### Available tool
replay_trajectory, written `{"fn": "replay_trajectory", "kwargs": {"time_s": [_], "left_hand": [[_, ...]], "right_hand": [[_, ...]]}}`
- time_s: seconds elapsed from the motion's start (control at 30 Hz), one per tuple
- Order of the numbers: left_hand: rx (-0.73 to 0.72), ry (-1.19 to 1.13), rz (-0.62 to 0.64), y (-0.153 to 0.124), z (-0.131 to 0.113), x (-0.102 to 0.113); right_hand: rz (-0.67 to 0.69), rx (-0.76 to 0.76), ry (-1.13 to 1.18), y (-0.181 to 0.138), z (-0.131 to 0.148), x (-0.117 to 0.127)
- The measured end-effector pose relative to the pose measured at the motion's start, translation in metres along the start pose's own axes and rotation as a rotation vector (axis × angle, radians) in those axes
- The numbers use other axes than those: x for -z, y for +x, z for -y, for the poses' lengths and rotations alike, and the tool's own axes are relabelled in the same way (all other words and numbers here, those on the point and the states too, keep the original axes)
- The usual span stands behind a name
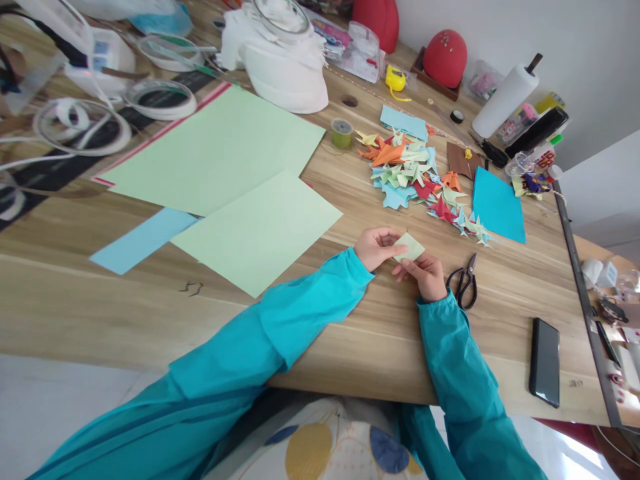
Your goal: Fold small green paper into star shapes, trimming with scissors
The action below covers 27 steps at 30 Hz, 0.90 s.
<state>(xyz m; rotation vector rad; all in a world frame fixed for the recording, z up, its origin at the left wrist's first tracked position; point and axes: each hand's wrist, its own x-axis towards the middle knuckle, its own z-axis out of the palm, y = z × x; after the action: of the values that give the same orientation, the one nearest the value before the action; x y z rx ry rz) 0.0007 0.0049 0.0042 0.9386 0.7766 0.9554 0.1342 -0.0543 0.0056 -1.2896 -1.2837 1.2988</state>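
A small pale green square of paper (411, 245) is held between both hands near the table's front edge. My left hand (376, 248) pinches its left corner between thumb and fingers. From below, my right hand (426, 275) grips the lower edge with the thumb on top. Just beyond the hands lies a pile of folded paper cranes (405, 167) in orange, red, green, yellow and blue. Black-handled scissors (466, 283) rest beside my right hand. Large light green sheets (265, 233) lie to the left, with a light blue paper strip (143, 241) partly under them.
A black phone (545, 361) lies at the right front. Bright blue paper (499, 205) and a spool of thread (342, 133) flank the pile. Farther back are a yellow tape measure (395, 80), a red pincushion (445, 59), a white cloth bundle (280, 67) and coiled cables (83, 130).
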Motion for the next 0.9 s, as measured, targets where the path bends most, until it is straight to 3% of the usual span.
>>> {"fn": "replay_trajectory", "kwargs": {"time_s": [0.17, 0.9], "left_hand": [[-0.035, 0.130, 0.088, -0.0037, -0.0001, -0.0002], [-0.051, 0.194, 0.064, -0.0036, -0.0030, 0.0031]], "right_hand": [[0.041, 0.006, -0.012, -0.0012, -0.0016, -0.0033], [0.052, 0.074, -0.257, -0.0037, 0.0025, -0.0077]]}}
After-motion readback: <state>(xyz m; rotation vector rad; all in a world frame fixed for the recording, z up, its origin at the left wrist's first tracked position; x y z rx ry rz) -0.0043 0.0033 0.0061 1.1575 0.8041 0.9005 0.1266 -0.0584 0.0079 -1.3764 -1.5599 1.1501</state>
